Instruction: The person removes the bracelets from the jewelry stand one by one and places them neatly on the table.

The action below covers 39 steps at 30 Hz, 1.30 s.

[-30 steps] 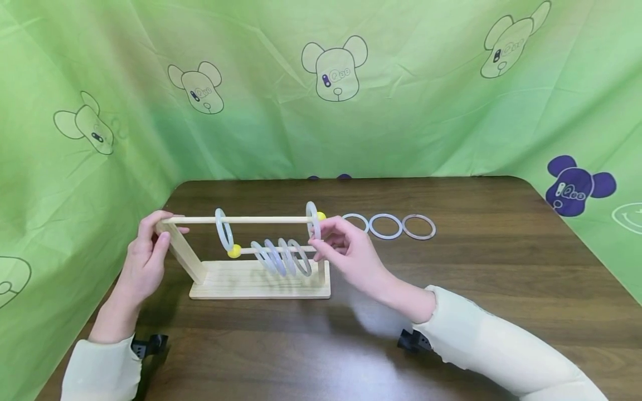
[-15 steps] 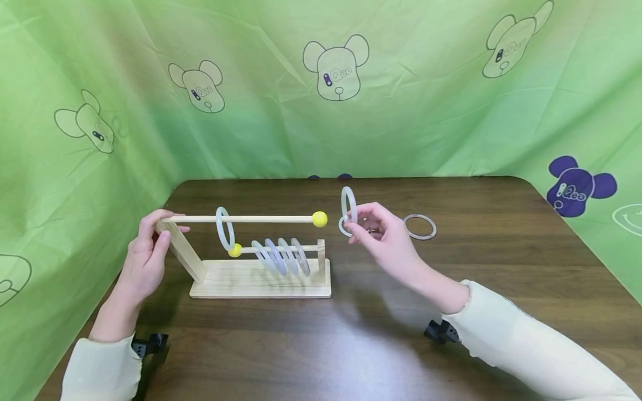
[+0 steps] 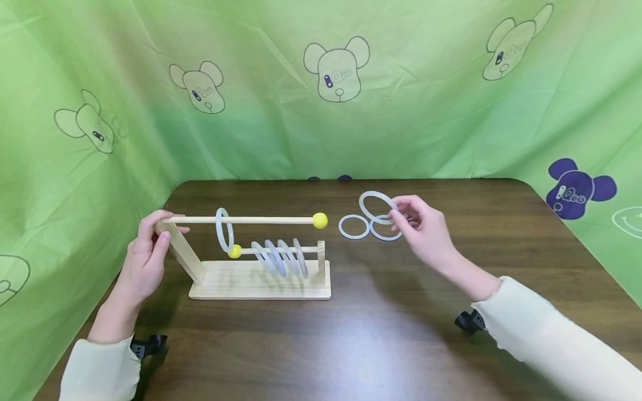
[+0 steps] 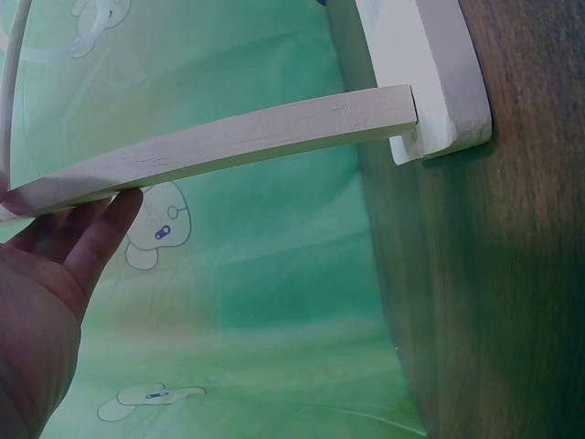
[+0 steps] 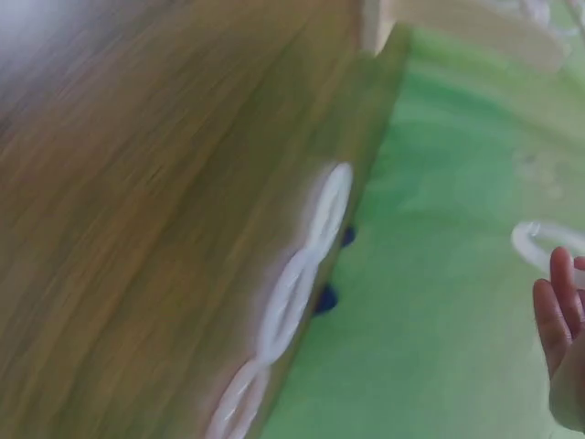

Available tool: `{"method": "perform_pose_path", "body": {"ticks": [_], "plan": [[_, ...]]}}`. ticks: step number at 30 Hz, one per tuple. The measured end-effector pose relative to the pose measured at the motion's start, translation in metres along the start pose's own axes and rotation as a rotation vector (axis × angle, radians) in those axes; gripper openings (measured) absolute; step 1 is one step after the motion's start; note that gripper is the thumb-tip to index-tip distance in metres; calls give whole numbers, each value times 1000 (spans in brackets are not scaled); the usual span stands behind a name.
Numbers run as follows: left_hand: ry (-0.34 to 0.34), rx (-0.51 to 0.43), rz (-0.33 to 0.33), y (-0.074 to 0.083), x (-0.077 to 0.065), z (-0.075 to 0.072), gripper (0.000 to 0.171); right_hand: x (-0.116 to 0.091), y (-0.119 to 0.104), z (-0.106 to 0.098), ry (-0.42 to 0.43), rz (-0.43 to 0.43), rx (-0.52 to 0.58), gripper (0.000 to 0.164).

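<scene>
My left hand [image 3: 142, 262] grips the top of the left post [image 3: 185, 253] of a wooden ring stand; in the left wrist view, its fingers lie against the post [image 4: 247, 137]. My right hand [image 3: 426, 234] pinches a pale translucent ring [image 3: 364, 213] by its right side, off to the right of the stand and raised over the table. One ring [image 3: 219, 228] hangs on the upper rod [image 3: 271, 220]. Several rings [image 3: 273, 259] hang on the lower rod. Yellow balls [image 3: 320, 220] cap both rods.
Under the held ring, two flat rings [image 3: 353, 238] show on the brown table [image 3: 311, 340]; a third [image 5: 238, 398] appears in the right wrist view, all in a row. Green printed cloth [image 3: 261, 133] stands behind and to the sides.
My right hand has lifted the ring off the upper rod's right end and carried it rightward, turning it flatter. The left hand keeps its place on the post.
</scene>
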<state>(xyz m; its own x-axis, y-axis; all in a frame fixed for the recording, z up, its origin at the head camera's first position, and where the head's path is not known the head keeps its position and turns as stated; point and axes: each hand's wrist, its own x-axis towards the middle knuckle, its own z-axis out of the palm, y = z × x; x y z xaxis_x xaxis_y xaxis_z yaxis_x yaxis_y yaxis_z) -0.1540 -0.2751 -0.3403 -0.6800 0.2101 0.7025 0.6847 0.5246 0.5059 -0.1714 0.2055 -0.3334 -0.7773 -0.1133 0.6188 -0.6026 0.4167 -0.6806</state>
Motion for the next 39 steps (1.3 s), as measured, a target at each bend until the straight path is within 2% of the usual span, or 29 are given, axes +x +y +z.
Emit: {"method": "perform_pose_path", "body": {"ticks": [6,16,29,39], "plan": [[1,-7,0,-2,0,0,34,1,21,-19,35,-88,-138,20],[-1,-10,-4,-2,0,0,35,4,45,-57,11,-126,-282,25],[-5,-3,-14,0,0,0,35,4,70,-99,-1,-65,-402,24],[-1,-6,-15,0,1,1,34,0,92,-121,-92,24,-473,18]]}}
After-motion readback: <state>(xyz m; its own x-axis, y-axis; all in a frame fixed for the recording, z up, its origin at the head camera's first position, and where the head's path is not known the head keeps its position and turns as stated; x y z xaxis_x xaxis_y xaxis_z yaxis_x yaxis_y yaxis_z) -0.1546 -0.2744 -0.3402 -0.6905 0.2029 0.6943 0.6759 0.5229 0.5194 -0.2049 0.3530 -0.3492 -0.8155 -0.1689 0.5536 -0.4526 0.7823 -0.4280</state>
